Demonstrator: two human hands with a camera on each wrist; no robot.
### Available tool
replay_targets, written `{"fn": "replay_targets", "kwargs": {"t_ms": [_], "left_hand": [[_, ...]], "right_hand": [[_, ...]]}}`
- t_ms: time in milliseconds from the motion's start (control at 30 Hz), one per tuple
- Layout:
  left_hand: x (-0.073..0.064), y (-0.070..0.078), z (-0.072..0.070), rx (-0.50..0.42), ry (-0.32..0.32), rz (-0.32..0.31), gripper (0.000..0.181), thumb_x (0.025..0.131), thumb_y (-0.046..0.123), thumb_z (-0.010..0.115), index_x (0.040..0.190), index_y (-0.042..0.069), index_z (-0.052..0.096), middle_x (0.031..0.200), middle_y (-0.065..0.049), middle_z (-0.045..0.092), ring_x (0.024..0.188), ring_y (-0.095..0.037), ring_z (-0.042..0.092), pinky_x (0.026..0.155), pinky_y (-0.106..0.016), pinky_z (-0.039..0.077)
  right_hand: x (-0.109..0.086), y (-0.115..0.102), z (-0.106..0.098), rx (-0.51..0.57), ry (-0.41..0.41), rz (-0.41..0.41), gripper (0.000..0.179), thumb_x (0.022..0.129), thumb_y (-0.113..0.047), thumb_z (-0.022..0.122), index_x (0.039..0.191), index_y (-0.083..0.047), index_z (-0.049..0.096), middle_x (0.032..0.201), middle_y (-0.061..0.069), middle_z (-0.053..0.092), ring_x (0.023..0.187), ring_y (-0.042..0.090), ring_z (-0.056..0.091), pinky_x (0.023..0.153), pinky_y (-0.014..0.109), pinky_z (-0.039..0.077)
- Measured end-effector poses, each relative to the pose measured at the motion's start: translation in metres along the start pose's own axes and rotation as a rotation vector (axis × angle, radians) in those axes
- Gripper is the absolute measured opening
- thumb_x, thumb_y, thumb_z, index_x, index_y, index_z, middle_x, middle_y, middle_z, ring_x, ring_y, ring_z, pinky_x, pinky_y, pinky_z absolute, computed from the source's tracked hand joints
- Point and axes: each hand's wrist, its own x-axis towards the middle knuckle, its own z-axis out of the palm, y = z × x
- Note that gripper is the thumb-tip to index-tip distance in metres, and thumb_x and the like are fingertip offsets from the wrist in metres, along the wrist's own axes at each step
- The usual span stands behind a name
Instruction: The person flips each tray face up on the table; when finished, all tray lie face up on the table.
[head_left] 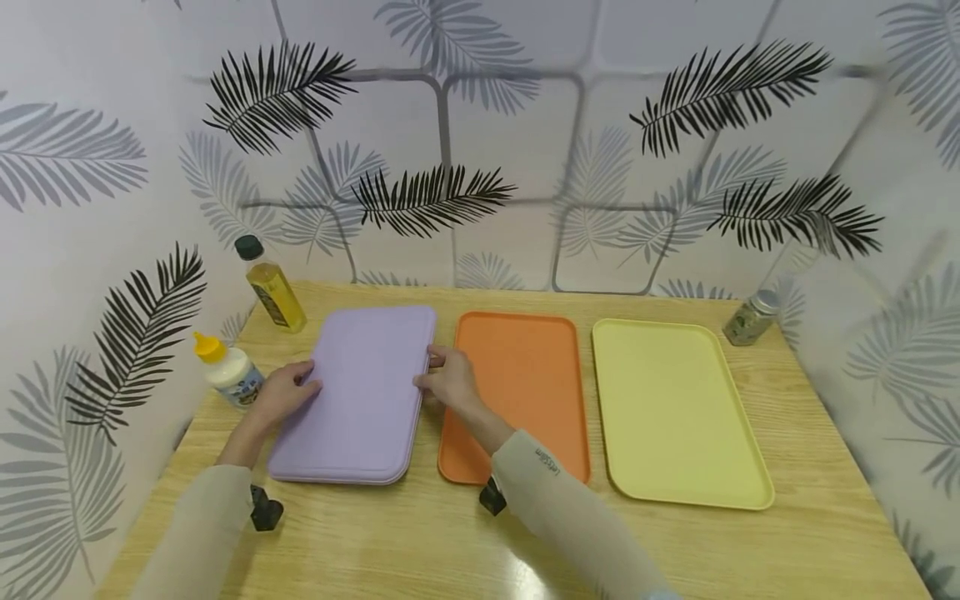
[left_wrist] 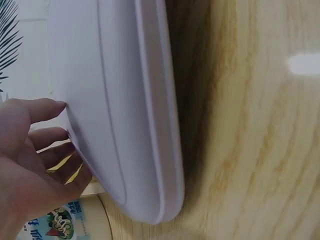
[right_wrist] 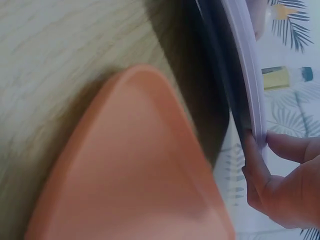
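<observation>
A lilac tray (head_left: 367,392) is held between both hands at the left of the table, with a doubled rim line along its near edge. My left hand (head_left: 283,395) pinches its left edge, thumb on the upper face and fingertips at the rim. On the opposite side, my right hand (head_left: 452,380) grips the right edge, thumb above and fingers underneath. The right wrist view shows the lilac tray (right_wrist: 244,55) raised off the wooden surface, with a dark gap below. Whether it is one tray or two stacked, I cannot tell.
An orange tray (head_left: 517,392) lies just right of the lilac one, a yellow tray (head_left: 675,408) beyond it. At the left stand an oil bottle (head_left: 276,293) and a yellow-capped squeeze bottle (head_left: 234,375). A small spice jar (head_left: 752,318) stands at the back right, near the patterned wall.
</observation>
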Motion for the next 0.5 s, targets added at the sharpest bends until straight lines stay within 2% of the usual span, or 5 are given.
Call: {"fn": "replay_targets", "kwargs": {"t_ms": [67,233,367,500], "left_hand": [[0.000,0.001,0.001,-0.014,-0.016,0.000,0.053,0.098,0.014,0.052,0.137,-0.019,0.036,0.140,-0.037,0.036,0.129,-0.051,0.035,0.108,-0.056,0.030],[-0.001,0.002,0.001,-0.037,-0.062,-0.024,0.056,0.100,0.018,0.049,0.140,-0.016,0.033,0.142,-0.037,0.034,0.130,-0.052,0.034,0.107,-0.057,0.030],[-0.005,0.003,0.000,-0.034,-0.056,-0.038,0.054,0.099,0.017,0.050,0.140,-0.016,0.034,0.139,-0.037,0.038,0.126,-0.051,0.039,0.104,-0.057,0.034],[-0.010,0.005,-0.002,0.005,-0.046,-0.009,0.052,0.099,0.015,0.050,0.137,-0.017,0.038,0.132,-0.039,0.045,0.120,-0.051,0.045,0.099,-0.057,0.040]], "right_hand": [[-0.001,-0.004,-0.002,0.007,-0.009,0.016,0.065,0.077,0.015,0.069,0.138,0.008,0.046,0.111,0.025,0.058,0.072,0.027,0.070,0.068,0.042,0.058],[-0.003,-0.011,-0.007,-0.003,-0.017,0.037,0.065,0.079,0.015,0.067,0.139,0.007,0.044,0.110,0.024,0.058,0.063,0.022,0.068,0.061,0.037,0.059],[-0.002,-0.013,-0.008,0.009,-0.032,0.057,0.069,0.078,0.015,0.068,0.141,0.005,0.043,0.112,0.025,0.057,0.066,0.024,0.068,0.066,0.041,0.058],[-0.001,-0.013,-0.009,0.004,-0.026,0.070,0.069,0.078,0.014,0.069,0.142,0.003,0.043,0.111,0.024,0.056,0.062,0.021,0.066,0.067,0.043,0.058]]}}
